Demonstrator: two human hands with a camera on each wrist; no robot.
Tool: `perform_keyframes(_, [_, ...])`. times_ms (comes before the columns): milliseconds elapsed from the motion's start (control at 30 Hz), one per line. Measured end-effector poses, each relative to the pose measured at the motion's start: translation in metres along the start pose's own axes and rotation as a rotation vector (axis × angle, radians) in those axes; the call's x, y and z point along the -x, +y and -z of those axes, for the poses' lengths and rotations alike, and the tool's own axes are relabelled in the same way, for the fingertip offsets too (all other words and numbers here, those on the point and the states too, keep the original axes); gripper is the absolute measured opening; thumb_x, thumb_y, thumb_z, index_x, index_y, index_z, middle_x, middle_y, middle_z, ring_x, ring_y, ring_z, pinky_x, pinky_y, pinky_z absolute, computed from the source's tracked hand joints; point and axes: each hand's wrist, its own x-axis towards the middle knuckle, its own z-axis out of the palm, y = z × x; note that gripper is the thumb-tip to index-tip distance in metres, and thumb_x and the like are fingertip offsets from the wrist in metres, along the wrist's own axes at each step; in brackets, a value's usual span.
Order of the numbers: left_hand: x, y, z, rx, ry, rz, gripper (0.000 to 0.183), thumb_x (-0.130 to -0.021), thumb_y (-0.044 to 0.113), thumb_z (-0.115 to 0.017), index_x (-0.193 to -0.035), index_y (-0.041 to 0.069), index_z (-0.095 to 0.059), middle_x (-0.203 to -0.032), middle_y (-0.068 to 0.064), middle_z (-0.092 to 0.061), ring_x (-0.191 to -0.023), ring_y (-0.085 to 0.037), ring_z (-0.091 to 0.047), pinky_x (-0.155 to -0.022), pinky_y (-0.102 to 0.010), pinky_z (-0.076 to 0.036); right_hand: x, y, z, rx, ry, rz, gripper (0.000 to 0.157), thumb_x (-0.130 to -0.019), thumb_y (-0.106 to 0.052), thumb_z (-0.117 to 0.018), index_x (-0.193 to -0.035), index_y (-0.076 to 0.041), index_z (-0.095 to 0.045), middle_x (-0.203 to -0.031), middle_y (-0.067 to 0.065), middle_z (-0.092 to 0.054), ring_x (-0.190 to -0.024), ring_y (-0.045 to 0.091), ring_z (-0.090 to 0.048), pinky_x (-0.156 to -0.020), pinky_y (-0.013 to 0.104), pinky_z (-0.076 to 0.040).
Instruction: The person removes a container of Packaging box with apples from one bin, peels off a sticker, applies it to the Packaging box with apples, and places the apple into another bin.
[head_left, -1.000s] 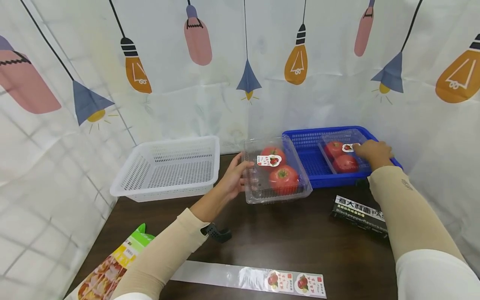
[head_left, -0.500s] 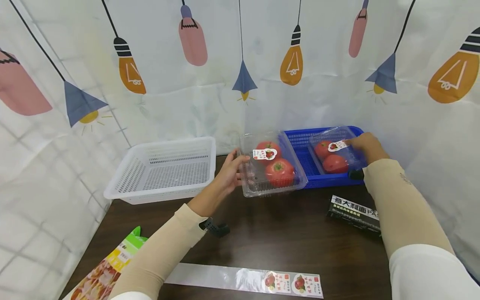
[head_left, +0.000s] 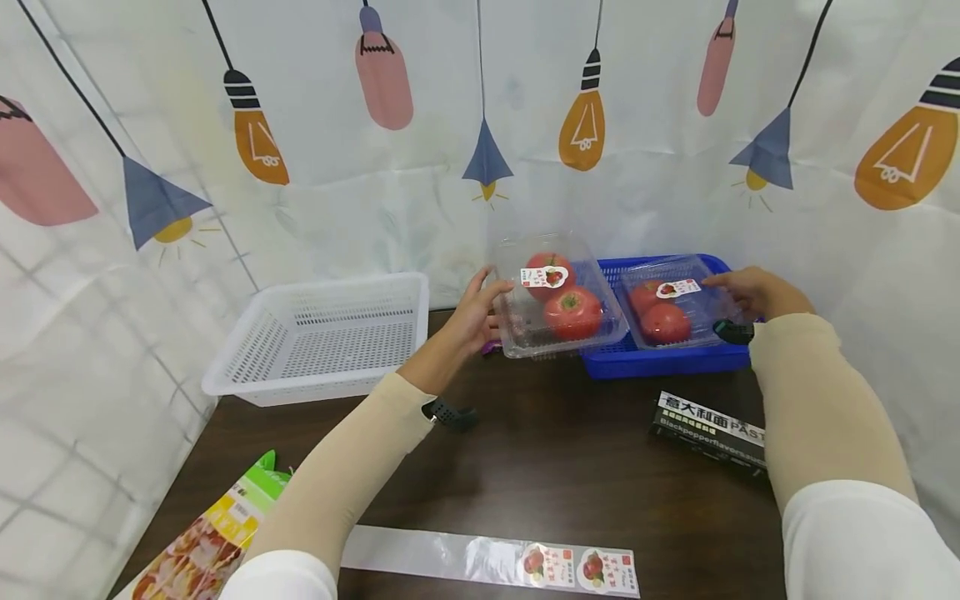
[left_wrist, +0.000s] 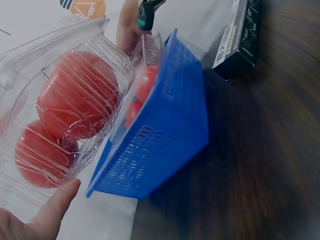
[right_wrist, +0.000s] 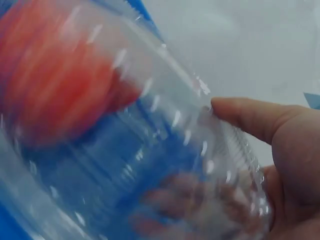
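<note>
My left hand [head_left: 472, 317] grips the left side of a clear plastic box [head_left: 558, 292] with two red tomatoes and a fruit label on its lid. It is raised, tilted, and overlaps the left end of the blue basket [head_left: 660, 364] in the head view. In the left wrist view the thumb [left_wrist: 59, 205] lies against the box's edge. A second labelled box [head_left: 693, 317] of two tomatoes is at the blue basket, tilted. My right hand [head_left: 765, 290] holds its right end, thumb [right_wrist: 245, 115] on top and fingers showing through the plastic below.
A white basket [head_left: 322, 388] stands at the back left. A black pasta box [head_left: 708, 433] lies at front right of the blue basket. A strip of labels [head_left: 480, 558] and a colourful food bag [head_left: 210, 533] lie near the front. A patterned curtain [head_left: 420, 200] hangs behind.
The left hand has raised its box and shifted it rightward over the last half second. The right-hand box has been tilted and moved slightly; the right hand has shifted right since the middle frame.
</note>
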Motion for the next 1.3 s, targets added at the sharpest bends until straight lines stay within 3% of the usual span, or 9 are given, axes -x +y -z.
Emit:
perform_keyframes(167, [-0.015,0.005,-0.012,0.009,-0.008,0.014,0.083,-0.085,0.031,-0.072,-0.151,0.038,-0.024,-0.154,-0.019,-0.02,-0.117,-0.051,-0.05,-0.081,-0.056,-0.051,0.009,-0.001,0.014,0.023,-0.025,0.082,0.096,-0.1,-0.05,-0.045,-0.144,0.018,0.007,-0.148,0.042,-0.01,-0.132,0.053,-0.026,-0.103,0.055,-0.035])
perform_keyframes(300, [-0.028,0.006,-0.026,0.034,-0.014,0.032,0.085,-0.085,0.029,-0.072,-0.152,0.037,-0.021,-0.149,-0.023,-0.029,-0.12,-0.049,-0.049,-0.081,-0.057,-0.051,0.019,-0.001,0.032,-0.009,-0.042,0.114,0.084,-0.101,-0.047,-0.045,-0.144,0.016,-0.012,-0.127,0.031,-0.049,-0.107,0.037,-0.056,-0.087,0.043,-0.05])
perform_keyframes(400, [-0.036,0.006,-0.039,0.045,-0.012,0.048,0.088,-0.084,0.029,-0.072,-0.154,0.036,-0.018,-0.145,-0.024,-0.035,-0.121,-0.047,-0.049,-0.079,-0.056,-0.052,0.026,-0.001,0.045,-0.025,-0.031,0.11,0.072,-0.1,-0.047,-0.047,-0.136,0.012,-0.027,-0.1,0.009,-0.065,-0.087,0.02,-0.062,-0.074,0.034,-0.05])
perform_keyframes(567, [-0.049,0.004,-0.056,0.051,-0.017,0.06,0.091,-0.082,0.03,-0.074,-0.154,0.035,-0.019,-0.138,-0.025,-0.042,-0.113,-0.044,-0.055,-0.076,-0.054,-0.054,0.034,-0.003,0.056,0.001,-0.052,0.119,0.078,-0.1,-0.05,-0.045,-0.14,0.013,-0.022,-0.094,-0.002,-0.068,-0.088,0.017,-0.065,-0.076,0.035,-0.049])
perform_keyframes(700, [-0.056,-0.001,-0.07,0.029,-0.034,0.047,0.09,-0.082,0.03,-0.074,-0.154,0.033,-0.021,-0.135,-0.023,-0.047,-0.105,-0.039,-0.061,-0.076,-0.055,-0.054,0.034,-0.001,0.056,-0.089,-0.071,0.114,0.059,-0.101,-0.046,-0.047,-0.132,0.003,-0.038,-0.096,-0.002,-0.069,-0.091,0.019,-0.066,-0.075,0.034,-0.048])
perform_keyframes(833, [-0.06,-0.007,-0.081,0.002,-0.013,0.03,0.085,-0.083,0.028,-0.074,-0.153,0.03,-0.026,-0.135,-0.021,-0.048,-0.103,-0.039,-0.062,-0.077,-0.057,-0.053,0.031,0.002,0.056,-0.116,-0.112,0.119,0.057,-0.103,-0.044,-0.042,-0.137,0.002,-0.034,-0.1,-0.004,-0.069,-0.094,0.018,-0.066,-0.077,0.034,-0.046])
perform_keyframes(933, [-0.063,-0.011,-0.086,-0.003,0.01,0.03,0.082,-0.084,0.027,-0.073,-0.152,0.027,-0.028,-0.135,-0.021,-0.047,-0.1,-0.038,-0.062,-0.077,-0.056,-0.053,0.031,0.003,0.058,-0.114,-0.132,0.139,0.061,-0.104,-0.044,-0.04,-0.141,0.003,-0.03,-0.105,-0.005,-0.068,-0.096,0.019,-0.065,-0.083,0.038,-0.046])
perform_keyframes(1133, [-0.067,-0.015,-0.09,-0.024,0.027,0.031,0.064,-0.085,0.031,-0.072,-0.139,0.019,-0.039,-0.127,-0.016,-0.05,-0.095,-0.032,-0.062,-0.073,-0.048,-0.055,0.034,-0.002,0.061,-0.214,-0.11,0.147,0.039,-0.104,-0.038,-0.043,-0.123,-0.005,-0.05,-0.097,-0.002,-0.069,-0.091,0.02,-0.067,-0.085,0.04,-0.052])
perform_keyframes(1300, [-0.071,-0.021,-0.096,-0.063,0.043,-0.016,0.065,-0.084,0.039,-0.074,-0.137,0.016,-0.043,-0.125,-0.012,-0.052,-0.106,-0.032,-0.058,-0.077,-0.048,-0.054,0.04,-0.004,0.066,-0.153,-0.071,0.157,0.04,-0.104,-0.039,-0.041,-0.121,-0.004,-0.05,-0.092,-0.006,-0.065,-0.087,0.016,-0.065,-0.08,0.036,-0.051])
